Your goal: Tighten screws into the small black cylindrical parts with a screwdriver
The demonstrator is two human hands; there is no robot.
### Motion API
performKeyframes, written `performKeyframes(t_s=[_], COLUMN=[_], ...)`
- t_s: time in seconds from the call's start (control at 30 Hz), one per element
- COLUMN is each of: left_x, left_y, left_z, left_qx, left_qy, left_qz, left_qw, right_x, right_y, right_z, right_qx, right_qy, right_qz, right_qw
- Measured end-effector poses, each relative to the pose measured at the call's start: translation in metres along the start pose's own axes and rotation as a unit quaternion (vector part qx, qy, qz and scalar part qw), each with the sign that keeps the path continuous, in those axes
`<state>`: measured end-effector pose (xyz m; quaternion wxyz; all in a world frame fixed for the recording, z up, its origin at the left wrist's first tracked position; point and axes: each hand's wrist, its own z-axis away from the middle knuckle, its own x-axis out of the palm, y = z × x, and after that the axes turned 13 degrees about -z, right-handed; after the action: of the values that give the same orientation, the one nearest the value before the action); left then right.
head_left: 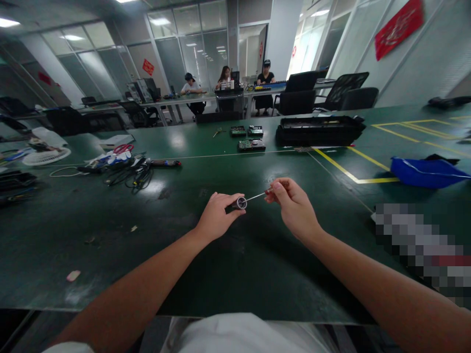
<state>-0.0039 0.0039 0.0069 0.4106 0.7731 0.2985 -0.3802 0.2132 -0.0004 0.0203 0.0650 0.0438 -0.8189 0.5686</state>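
Over the middle of the green table, my left hand (220, 215) pinches a small dark cylinder (241, 203) between thumb and fingers. Its round, light-rimmed open end faces me. From the right, my right hand (290, 203) grips a thin metal-shafted tool (255, 196) near its reddish-brown end; the fingers cover most of that grip. The shaft slants down to the left, and its tip reaches the mouth of the cylinder. How deep the tip sits inside, I cannot tell.
Past my hands lie three hard drives (251, 145) and a long black plastic housing (320, 131). Tangled cables (138, 171) and a screwdriver-like tool (165, 163) are on the left. A blue pouch (429, 172) lies right. Several people sit at a far bench (206, 96).
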Motion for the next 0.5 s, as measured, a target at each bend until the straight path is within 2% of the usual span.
performKeyframes(t_s=[0.13,0.33,0.5], left_x=[-0.001,-0.003,0.0], left_y=[0.0,0.003,-0.002], left_z=[0.0,0.0,-0.001], left_qx=[0.001,-0.014,-0.009], left_qy=[-0.003,-0.003,-0.009], left_qz=[0.002,-0.003,0.015], left_qw=[1.0,1.0,1.0], right_x=[0.0,-0.004,-0.005], right_y=[-0.005,-0.022,-0.019], right_z=[0.0,0.003,0.004], right_qx=[-0.013,-0.014,-0.061], right_qy=[-0.005,0.003,-0.067], right_qz=[0.039,0.207,0.193], right_qw=[0.999,0.978,0.977])
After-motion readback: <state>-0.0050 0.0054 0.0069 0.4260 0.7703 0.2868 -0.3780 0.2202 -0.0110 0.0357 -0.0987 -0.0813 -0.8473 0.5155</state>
